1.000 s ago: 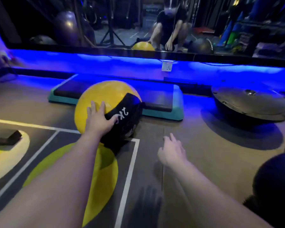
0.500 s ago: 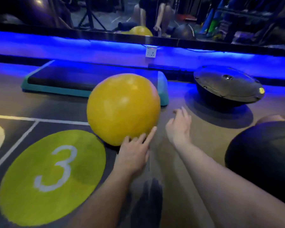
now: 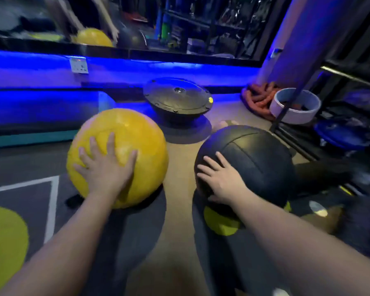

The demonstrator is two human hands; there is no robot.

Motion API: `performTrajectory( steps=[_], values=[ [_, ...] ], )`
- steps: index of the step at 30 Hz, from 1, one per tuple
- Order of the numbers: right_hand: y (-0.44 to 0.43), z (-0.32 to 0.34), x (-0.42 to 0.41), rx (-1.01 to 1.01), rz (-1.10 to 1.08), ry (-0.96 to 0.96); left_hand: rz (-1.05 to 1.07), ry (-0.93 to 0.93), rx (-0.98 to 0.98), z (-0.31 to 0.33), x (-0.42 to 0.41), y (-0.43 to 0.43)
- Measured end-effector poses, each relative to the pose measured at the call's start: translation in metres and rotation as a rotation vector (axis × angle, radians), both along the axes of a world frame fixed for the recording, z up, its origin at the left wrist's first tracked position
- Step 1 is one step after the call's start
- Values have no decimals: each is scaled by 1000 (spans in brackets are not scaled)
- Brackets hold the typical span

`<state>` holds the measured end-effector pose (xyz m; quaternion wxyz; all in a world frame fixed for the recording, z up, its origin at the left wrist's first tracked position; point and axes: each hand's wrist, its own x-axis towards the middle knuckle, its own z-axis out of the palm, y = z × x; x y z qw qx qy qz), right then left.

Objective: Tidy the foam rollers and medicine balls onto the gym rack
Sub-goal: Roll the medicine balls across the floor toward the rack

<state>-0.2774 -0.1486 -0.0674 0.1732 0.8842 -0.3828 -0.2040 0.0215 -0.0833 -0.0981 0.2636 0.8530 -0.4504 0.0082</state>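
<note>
Roughly at the centre of the frame, two medicine balls sit on the gym floor (image 3: 177, 212), near each other but not touching. The yellow medicine ball (image 3: 132, 129) is centre left and the black medicine ball (image 3: 254, 154) is centre right.

The person's left hand (image 3: 106, 167) lies flat on the near face of the yellow ball, fingers straight and spread, gripping nothing. The right hand (image 3: 220, 180) rests on the near left face of the black ball, fingers splayed over its curve and thumb low. It presses rather than clasps.

The gym rack (image 3: 348, 74), a dark metal frame, stands at the right edge of the frame, close beside the black ball. An upturned balance trainer (image 3: 177, 99) sits behind the balls, with a coiled rope (image 3: 259, 97) and a pale ring (image 3: 295, 105) at upper right. No foam roller can be made out.

Both balls look large and are probably heavy and firm. The yellow one has a smooth, glossy skin that could slip under a palm. The black one looks matte, with stitched seams, and likely gives better purchase. One flat hand would only roll either ball. Lifting probably calls for both hands on opposite sides of one ball, placed below its middle. Being round, each may roll off once set down.
</note>
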Motion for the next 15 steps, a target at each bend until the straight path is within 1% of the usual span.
performTrajectory(
  steps=[2,4,5,6,7,8,9,10,11,12,13,15],
  values=[
    [-7,13,-34,-52,-143,-57,-155,-129,51,4,-46,-1],
    [-9,19,-71,-113,-354,-157,-408,-244,-30,4,-80,-1],
    [-8,21,-87,-141,-454,-201,-561,-255,-107,7,-93,0],
    [-6,24,-101,-158,-545,-238,-709,-206,-194,11,-102,1],
    [-2,26,-111,-168,-627,-273,-794,-138,-295,13,-110,2],
    [2,27,-119,-184,-693,-317,-789,-87,-387,16,-115,4],
    [7,27,-125,-201,-724,-356,-709,-62,-468,19,-118,4],
    [12,25,-129,-220,-721,-371,-597,-50,-508,18,-117,4],
    [16,23,-132,-238,-703,-372,-484,-31,-508,16,-117,2],
    [20,20,-135,-255,-702,-378,-393,2,-433,14,-116,2],
    [22,17,-139,-265,-732,-405,-337,55,-296,11,-115,1],
    [19,12,-144,-236,-819,-494,-308,152,28,2,-114,0]
  ],
)
